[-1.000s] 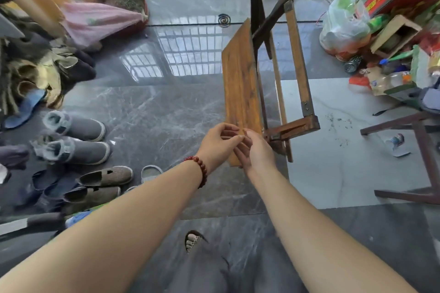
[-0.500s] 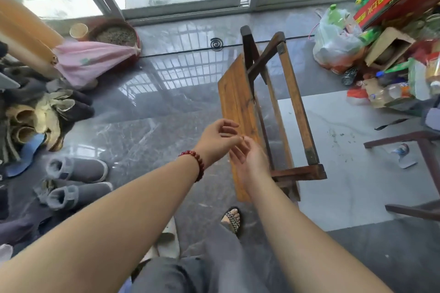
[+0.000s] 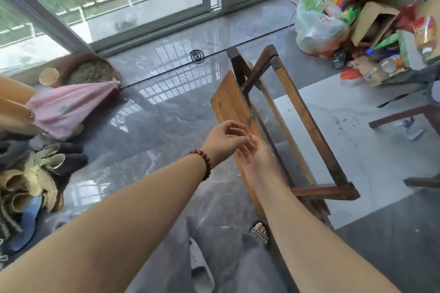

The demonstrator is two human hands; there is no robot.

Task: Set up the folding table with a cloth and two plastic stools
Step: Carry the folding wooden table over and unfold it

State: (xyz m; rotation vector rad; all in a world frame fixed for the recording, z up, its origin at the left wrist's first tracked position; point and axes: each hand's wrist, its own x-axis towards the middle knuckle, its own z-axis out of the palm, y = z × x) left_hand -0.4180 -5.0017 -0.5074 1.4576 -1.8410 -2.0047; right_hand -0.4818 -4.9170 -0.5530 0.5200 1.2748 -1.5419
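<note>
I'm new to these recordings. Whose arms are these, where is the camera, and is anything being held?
No machine here: a person wears one wide-angle camera on the head, looking forward and down, so both bare arms reach in from below. The left hand, with a red bead bracelet, and the right hand meet in front of a wooden folding table, which stands on its side on the tiled floor. Both hands look relaxed and hold nothing that I can see. A pink cloth lies on the left, a full plastic bag on the right.
</note>
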